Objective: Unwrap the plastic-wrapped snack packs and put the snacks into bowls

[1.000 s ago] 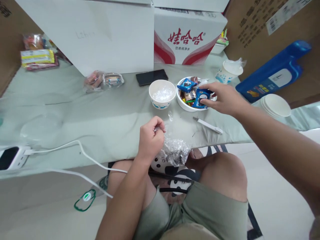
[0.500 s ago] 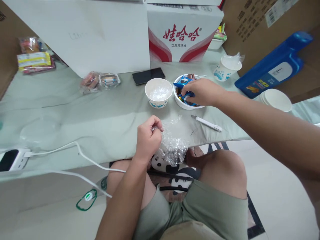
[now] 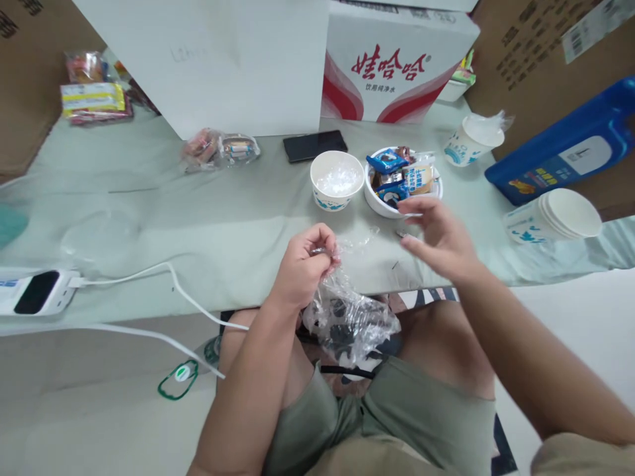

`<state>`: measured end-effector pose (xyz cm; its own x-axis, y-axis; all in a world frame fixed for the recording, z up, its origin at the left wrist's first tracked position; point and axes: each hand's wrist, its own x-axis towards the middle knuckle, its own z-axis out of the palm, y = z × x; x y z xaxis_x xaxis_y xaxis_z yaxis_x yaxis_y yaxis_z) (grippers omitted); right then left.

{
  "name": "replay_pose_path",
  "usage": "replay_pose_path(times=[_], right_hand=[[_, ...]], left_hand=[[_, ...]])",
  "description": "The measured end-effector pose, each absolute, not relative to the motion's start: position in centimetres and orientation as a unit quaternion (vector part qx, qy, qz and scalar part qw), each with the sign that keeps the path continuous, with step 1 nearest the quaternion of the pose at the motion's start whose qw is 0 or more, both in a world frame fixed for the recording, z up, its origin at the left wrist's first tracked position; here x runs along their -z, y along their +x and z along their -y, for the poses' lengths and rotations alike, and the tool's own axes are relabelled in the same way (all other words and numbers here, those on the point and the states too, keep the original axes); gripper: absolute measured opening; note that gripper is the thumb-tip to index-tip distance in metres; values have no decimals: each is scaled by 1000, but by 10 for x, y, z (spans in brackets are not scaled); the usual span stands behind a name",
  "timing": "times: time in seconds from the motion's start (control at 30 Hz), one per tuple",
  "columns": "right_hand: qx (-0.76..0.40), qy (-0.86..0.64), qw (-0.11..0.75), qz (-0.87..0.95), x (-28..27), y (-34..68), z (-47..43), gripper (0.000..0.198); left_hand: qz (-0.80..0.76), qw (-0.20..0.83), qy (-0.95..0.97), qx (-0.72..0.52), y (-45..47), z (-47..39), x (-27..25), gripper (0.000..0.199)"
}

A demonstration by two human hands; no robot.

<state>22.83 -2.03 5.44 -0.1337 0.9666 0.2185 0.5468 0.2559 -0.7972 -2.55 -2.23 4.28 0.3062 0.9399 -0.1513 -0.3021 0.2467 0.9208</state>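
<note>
My left hand (image 3: 306, 266) is closed on a crumpled sheet of clear plastic wrap (image 3: 354, 324), which hangs down past the table edge over my lap. My right hand (image 3: 439, 238) is open, fingers apart, just in front of a white bowl (image 3: 380, 206). Blue and tan packaged snacks (image 3: 394, 175) fill that bowl. Left of it stands a paper cup (image 3: 331, 200) with clear crinkled plastic (image 3: 337, 178) inside. A pen-like white tool lies mostly hidden under my right hand; only its tip (image 3: 401, 233) shows.
Behind are a black phone (image 3: 315, 145), wrapped snacks (image 3: 221, 149) and a white-and-red carton (image 3: 397, 73). To the right stand a plastic-topped cup (image 3: 469, 142), stacked paper cups (image 3: 533, 221) and a blue bottle (image 3: 560, 149). A power strip (image 3: 44, 291) with white cables lies at left.
My right hand has come out of the snack bowl toward me and opened, leaving the blue packet there. My left hand keeps the plastic wrap, which now hangs lower. The view has shifted slightly.
</note>
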Motion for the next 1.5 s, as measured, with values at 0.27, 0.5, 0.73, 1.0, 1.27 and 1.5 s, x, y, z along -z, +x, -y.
replay_pose_path(times=[0.27,0.5,0.73,1.0,1.27,1.5], right_hand=[[-523,-479,439,551,7,178,37,48],[-453,-583,514,437,5,206,45,44],[-436,-593,533,418,8,237,44,41],[-412,-563,614,369,20,259,47,32],[-45,-571,644,508,19,266,52,23],[-64,-457,410,787,-1,223,58,40]], left_hand=[[-379,736,439,-350,-28,26,-51,25],[-617,443,567,-319,-43,12,-26,17],[-542,534,592,-268,-52,10,-31,11],[-567,536,508,-364,-33,11,-31,9],[-537,527,539,-380,-32,9,-24,13],[-502,466,659,-311,-36,17,-30,21]])
